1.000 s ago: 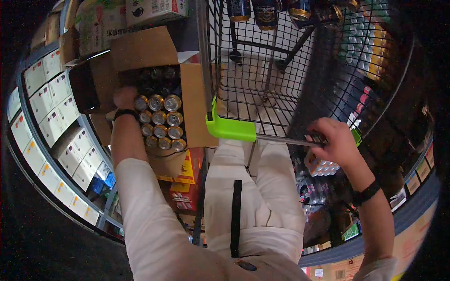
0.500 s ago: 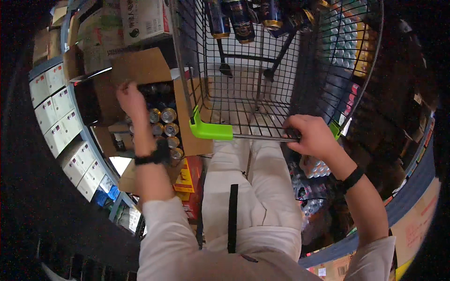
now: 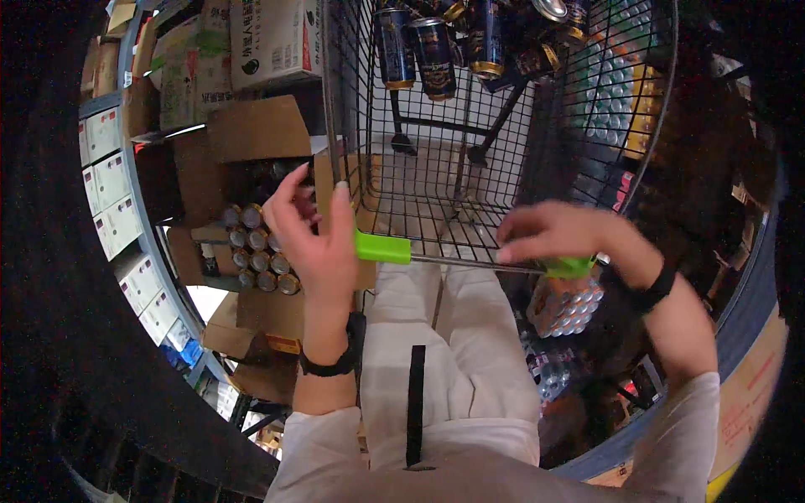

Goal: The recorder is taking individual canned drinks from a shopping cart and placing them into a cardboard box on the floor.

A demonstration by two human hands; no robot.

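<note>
My left hand (image 3: 312, 239) is raised beside the left corner of a wire shopping cart (image 3: 453, 189), fingers apart and holding nothing. It is nearest the cart's bright green handle grip (image 3: 383, 248) and partly hides an open cardboard box (image 3: 257, 130). Inside that box stand several cans (image 3: 262, 261) with silver tops and gold rims. Over the right part of the cart's handle hovers my right hand (image 3: 558, 232), somewhat blurred, with its fingers parted and empty. Several dark blue cans (image 3: 433, 60) with gold rims lie or lean in the cart's far end.
White boxes (image 3: 116, 178) fill a shelf at the left, with cartons (image 3: 272, 42) stacked at the far left. Shrink-wrapped packs of cans (image 3: 568, 306) stand low on the right, and green-tinted packs (image 3: 610, 88) show beyond the cart's right side. A cardboard carton (image 3: 755, 402) sits at the right edge.
My left hand has come away from over the open box, rightward to the cart's corner. My right hand has let go of the handle bar. The view has shifted slightly.
</note>
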